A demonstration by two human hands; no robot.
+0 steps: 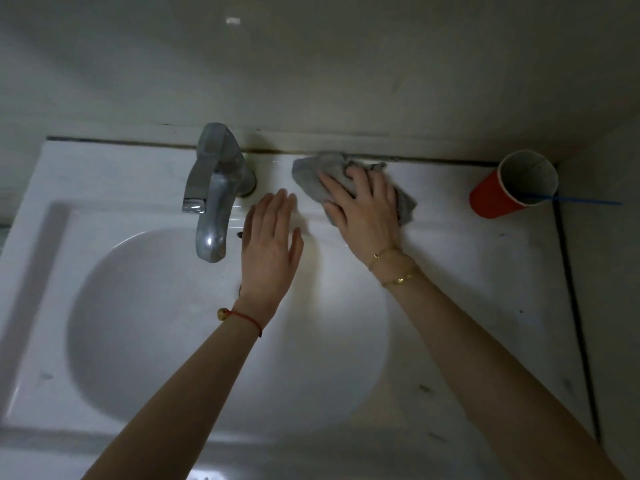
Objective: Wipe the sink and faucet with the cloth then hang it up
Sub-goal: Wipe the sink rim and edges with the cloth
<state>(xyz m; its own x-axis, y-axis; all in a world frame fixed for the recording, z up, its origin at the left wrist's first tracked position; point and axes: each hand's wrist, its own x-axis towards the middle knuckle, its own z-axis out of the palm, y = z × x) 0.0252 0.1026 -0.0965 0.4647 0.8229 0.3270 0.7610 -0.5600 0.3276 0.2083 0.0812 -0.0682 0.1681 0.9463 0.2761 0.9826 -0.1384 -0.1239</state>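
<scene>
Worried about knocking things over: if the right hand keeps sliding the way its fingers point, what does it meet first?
Probably the wall: the right hand, pressing the cloth, points up-left toward the sink's back edge, beside the faucet, away from the red cup.

Your right hand [363, 209] presses the grey cloth [311, 178] flat on the sink [104, 188] ledge beside the faucet [214, 188]; your left hand [270, 251] hovers open.
</scene>
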